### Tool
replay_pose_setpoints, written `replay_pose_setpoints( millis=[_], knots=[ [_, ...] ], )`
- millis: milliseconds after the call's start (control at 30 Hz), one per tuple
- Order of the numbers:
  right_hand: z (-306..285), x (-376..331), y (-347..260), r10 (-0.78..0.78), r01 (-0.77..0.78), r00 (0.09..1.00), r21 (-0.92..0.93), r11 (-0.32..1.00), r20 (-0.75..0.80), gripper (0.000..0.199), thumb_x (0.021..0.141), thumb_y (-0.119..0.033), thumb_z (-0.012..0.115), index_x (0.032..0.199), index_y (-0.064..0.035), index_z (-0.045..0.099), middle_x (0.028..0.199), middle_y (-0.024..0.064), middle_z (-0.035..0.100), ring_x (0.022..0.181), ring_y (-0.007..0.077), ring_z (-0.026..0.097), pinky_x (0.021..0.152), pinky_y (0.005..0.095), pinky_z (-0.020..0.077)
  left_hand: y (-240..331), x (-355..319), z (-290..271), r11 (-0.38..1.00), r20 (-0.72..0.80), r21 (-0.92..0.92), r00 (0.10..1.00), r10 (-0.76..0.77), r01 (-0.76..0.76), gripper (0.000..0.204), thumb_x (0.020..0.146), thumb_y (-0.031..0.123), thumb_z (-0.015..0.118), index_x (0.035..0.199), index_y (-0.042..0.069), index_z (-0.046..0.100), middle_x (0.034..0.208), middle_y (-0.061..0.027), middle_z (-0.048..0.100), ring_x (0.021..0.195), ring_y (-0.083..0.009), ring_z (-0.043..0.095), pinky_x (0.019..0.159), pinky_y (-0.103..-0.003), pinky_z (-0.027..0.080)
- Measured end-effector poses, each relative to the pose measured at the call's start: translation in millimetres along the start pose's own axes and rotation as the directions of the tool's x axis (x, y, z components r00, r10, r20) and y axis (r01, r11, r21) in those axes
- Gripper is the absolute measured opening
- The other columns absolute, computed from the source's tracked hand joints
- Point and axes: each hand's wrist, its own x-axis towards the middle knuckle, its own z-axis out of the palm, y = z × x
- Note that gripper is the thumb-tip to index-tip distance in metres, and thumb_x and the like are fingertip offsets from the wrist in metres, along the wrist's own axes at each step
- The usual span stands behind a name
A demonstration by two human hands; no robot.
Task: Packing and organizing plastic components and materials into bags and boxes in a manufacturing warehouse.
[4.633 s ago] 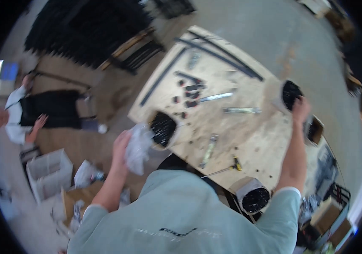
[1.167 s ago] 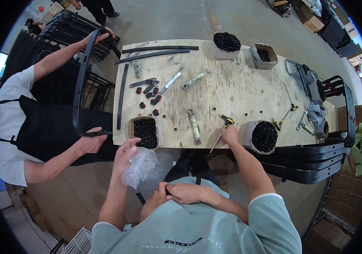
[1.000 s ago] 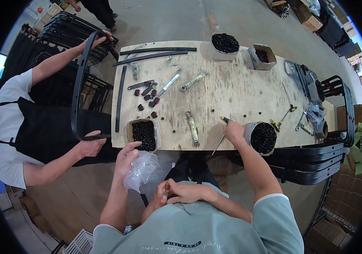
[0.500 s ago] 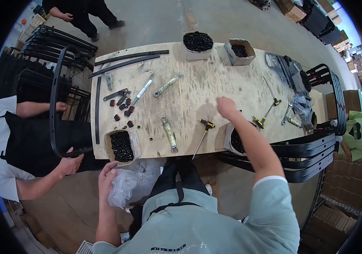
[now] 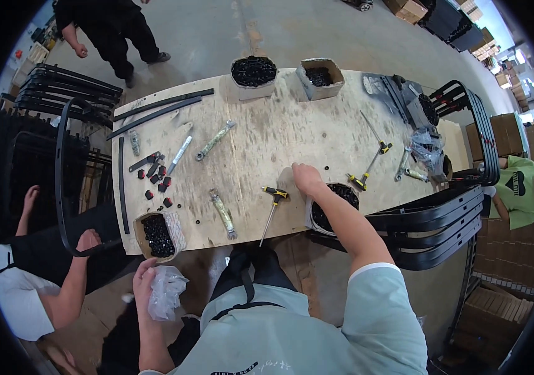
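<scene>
In my left hand (image 5: pixel 144 282), below the table's front edge, is a crumpled clear plastic bag (image 5: pixel 167 292). The fingers are closed on it. My right hand (image 5: pixel 307 179) is over the wooden table with its fingers curled; whatever they may hold is hidden. Under that forearm stands a box of small black parts (image 5: pixel 349 195), partly covered by the arm. Left of the hand lies a yellow-and-black T-handle tool (image 5: pixel 275 193), its shaft toward me. Close to my left hand, another box of black parts (image 5: pixel 156 235) stands at the table's front left corner.
Wrapped metal parts (image 5: pixel 222 214), black-and-red pieces (image 5: pixel 163 184), dark strips (image 5: pixel 161 112) and a second T-handle tool (image 5: pixel 358 181) lie on the table (image 5: pixel 267 144). Two boxes (image 5: pixel 254 87) stand at the far edge. Black tubular frames (image 5: pixel 429 225) stick out at right. A co-worker (image 5: pixel 26 281) holds a frame at left.
The whole view has shifted and turned a little. My right hand has come slightly nearer to me. My left hand still holds the bag. The co-worker at left has shifted an arm.
</scene>
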Motion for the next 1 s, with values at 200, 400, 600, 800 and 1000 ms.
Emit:
replay_pose_setpoints(
  millis=[200,400,600,800,1000],
  knots=[
    [33,22,88,-0.058,0.057,0.998,-0.104,0.993,-0.010,0.018,0.077,-0.015,0.055,0.091,-0.0043,0.060,0.085,0.0162,0.063,0.081,0.0334,0.061,0.071,0.0455,0.0486,-2,15,20,0.986,0.046,0.163,0.999,0.026,-0.033,0.038,0.083,0.021,0.064,0.114,-0.001,0.057,0.100,-0.0045,0.059,0.085,-0.0110,0.055,0.077,-0.024,0.044],
    [-82,4,140,0.110,-0.107,0.989,0.030,0.994,-0.101,0.019,0.074,-0.017,0.054,0.085,-0.0031,0.059,0.084,0.0225,0.063,0.082,0.0395,0.060,0.072,0.0471,0.0470,23,-35,53,0.994,-0.087,0.086,0.995,-0.056,0.063,0.036,0.086,0.020,0.060,0.116,0.001,0.057,0.085,-0.0013,0.060,0.075,-0.0074,0.056,0.067,-0.022,0.045],
    [-60,-10,165,0.112,-0.101,0.988,0.100,0.990,-0.110,0.020,0.073,-0.018,0.054,0.086,-0.0040,0.061,0.084,0.0225,0.064,0.083,0.0393,0.061,0.073,0.0454,0.0476,21,-48,54,0.984,-0.165,0.178,0.986,-0.004,0.034,0.034,0.087,0.019,0.059,0.114,-0.001,0.056,0.086,-0.0031,0.061,0.073,-0.0084,0.057,0.065,-0.022,0.046],
    [-48,-21,128,0.168,-0.131,0.979,0.278,0.952,-0.114,0.022,0.073,-0.018,0.056,0.086,-0.0031,0.065,0.082,0.0217,0.064,0.081,0.0369,0.062,0.075,0.0423,0.0495,17,-62,40,0.999,-0.190,0.032,0.981,-0.029,0.036,0.031,0.088,0.016,0.057,0.113,-0.001,0.054,0.085,-0.0061,0.061,0.072,-0.0109,0.060,0.063,-0.023,0.049],
    [-31,-23,127,0.138,-0.090,0.971,0.240,0.967,-0.194,0.020,0.073,-0.016,0.058,0.086,-0.0016,0.062,0.078,0.0200,0.065,0.076,0.0350,0.063,0.071,0.0403,0.0501,8,-59,38,0.999,-0.188,-0.023,0.981,-0.046,0.042,0.028,0.088,0.014,0.056,0.113,-0.001,0.054,0.085,-0.0063,0.061,0.072,-0.0109,0.060,0.062,-0.023,0.049]
  ],
)
